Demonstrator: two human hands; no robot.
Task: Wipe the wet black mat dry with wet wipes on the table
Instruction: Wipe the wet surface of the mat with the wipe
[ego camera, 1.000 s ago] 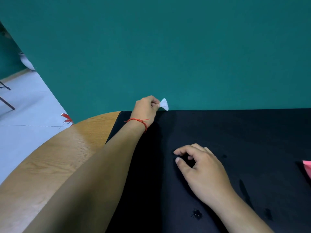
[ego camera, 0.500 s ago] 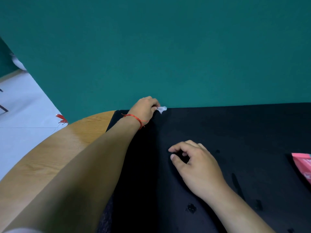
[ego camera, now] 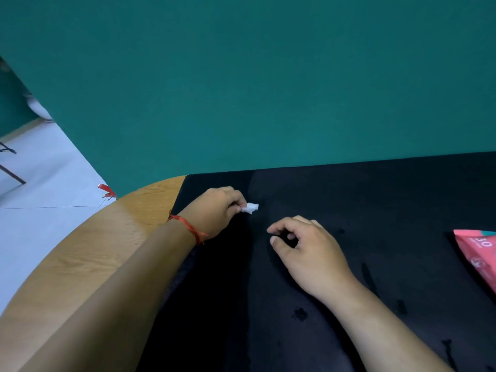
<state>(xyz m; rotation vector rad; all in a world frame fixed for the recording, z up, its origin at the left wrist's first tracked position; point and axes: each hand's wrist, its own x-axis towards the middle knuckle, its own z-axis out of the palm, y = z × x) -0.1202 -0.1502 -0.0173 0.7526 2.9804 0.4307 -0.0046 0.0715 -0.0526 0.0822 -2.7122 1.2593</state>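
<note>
Shows only a small white tip of the wipe beyond the left hand and its pinching fingers. Loses most of the pink pack past the right edge; reads "30", nothing smaller. Cuts the black mat off right and below. Tucks fingertips of the right hand under, perhaps touching the mat.

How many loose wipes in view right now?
1. The white wipe is pinched in the left hand, over the far left part of the black mat. The pink pack at the right edge may hold more, unseen.
</note>
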